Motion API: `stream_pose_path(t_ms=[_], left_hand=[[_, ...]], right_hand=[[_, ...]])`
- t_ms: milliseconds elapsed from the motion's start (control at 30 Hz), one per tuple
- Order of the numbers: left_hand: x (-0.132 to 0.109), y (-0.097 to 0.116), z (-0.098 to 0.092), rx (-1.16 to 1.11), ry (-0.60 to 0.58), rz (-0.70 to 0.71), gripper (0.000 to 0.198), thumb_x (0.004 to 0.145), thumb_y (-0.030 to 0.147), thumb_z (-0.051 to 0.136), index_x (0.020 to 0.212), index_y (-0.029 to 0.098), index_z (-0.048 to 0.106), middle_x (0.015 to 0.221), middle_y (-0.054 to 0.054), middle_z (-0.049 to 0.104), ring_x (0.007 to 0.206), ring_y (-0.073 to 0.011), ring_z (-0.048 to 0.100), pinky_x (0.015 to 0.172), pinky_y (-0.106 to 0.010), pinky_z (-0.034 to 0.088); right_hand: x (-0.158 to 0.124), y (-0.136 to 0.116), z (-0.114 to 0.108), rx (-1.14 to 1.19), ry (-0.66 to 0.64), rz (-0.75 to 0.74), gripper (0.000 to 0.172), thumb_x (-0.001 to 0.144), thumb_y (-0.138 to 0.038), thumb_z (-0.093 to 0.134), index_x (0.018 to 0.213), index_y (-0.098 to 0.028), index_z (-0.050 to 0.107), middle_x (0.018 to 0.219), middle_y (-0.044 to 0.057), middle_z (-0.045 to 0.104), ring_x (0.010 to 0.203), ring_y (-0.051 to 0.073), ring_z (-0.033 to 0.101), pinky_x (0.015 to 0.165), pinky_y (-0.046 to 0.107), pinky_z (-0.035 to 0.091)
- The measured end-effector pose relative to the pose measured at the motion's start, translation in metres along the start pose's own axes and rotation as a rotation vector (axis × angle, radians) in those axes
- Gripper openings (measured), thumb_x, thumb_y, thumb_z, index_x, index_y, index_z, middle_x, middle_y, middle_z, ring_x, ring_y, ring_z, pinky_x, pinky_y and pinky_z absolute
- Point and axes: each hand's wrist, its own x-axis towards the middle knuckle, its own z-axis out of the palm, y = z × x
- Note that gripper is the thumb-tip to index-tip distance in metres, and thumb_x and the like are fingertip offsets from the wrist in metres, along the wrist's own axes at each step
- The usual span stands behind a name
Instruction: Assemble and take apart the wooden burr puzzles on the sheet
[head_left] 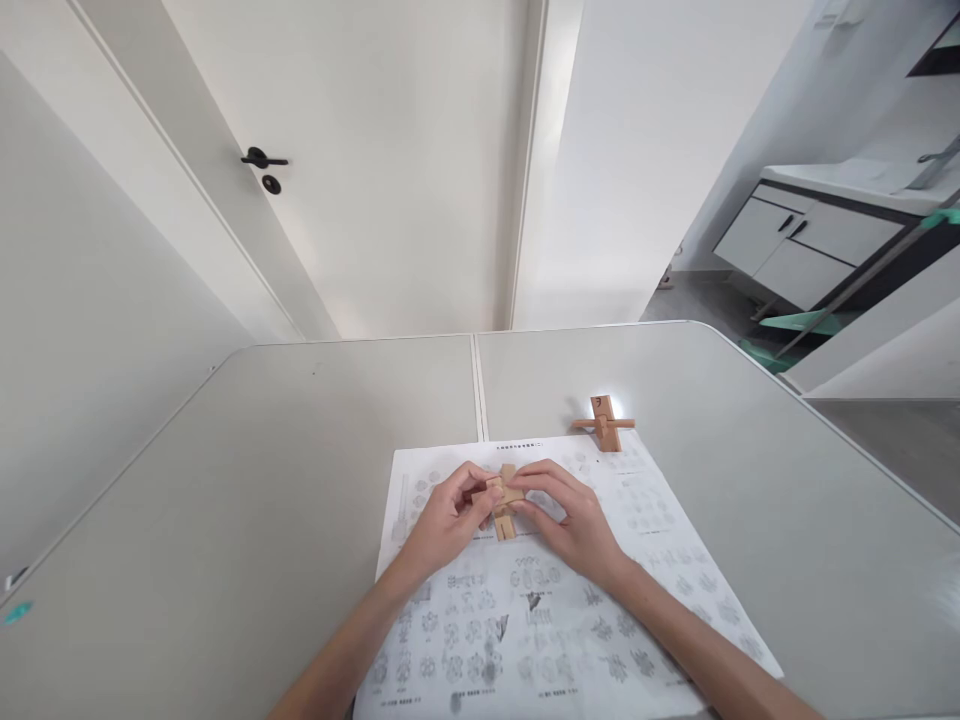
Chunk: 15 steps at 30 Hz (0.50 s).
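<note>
Between my two hands is a small wooden interlocking puzzle (505, 527), made of light brown notched pieces that cross one another. My left hand (450, 510) is closed on its left side, thumb in front and fingers behind. From the right, my right hand (574, 520) pinches the puzzle with thumb and fingertips. Its inner joints are partly hidden by my fingers. Beneath both hands lies a large printed instruction sheet (555, 660) with rows of small grey drawings. Beyond the sheet's top right corner rests a second wooden assembly (604, 440), a flat piece crossed by a thin stick.
The grey table (262, 540) has a seam (478, 390) running away from me. Past its far edge stand a white door with a black handle (259, 158) and a wall. To the right are a white sink cabinet (817, 235) and a green-edged rack (802, 322).
</note>
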Motion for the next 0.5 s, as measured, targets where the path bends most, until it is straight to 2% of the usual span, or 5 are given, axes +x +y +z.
stream_pose_path(t_ms=[267,500], left_hand=[[0.0027,-0.0048,-0.0012,-0.053,-0.016,0.0,0.028,0.098,0.047,0.062,0.092,0.02,0.057,0.082,0.001,0.057,0.07,-0.0122,0.053,0.067,-0.026,0.048],[0.0027,0.0002,-0.001,-0.052,-0.011,-0.01,0.03,0.096,0.049,0.064,0.089,0.02,0.057,0.078,0.002,0.057,0.067,-0.0121,0.052,0.064,-0.026,0.046]], right_hand=[[-0.0011,0.0005,-0.001,-0.022,-0.01,-0.028,0.021,0.101,-0.021,0.059,0.119,-0.029,0.067,0.108,0.008,0.068,0.097,0.024,0.07,0.082,0.04,0.063],[-0.001,-0.0028,-0.0002,-0.025,-0.002,-0.033,0.023,0.101,-0.019,0.059,0.12,-0.029,0.066,0.108,0.008,0.068,0.097,0.024,0.069,0.082,0.04,0.063]])
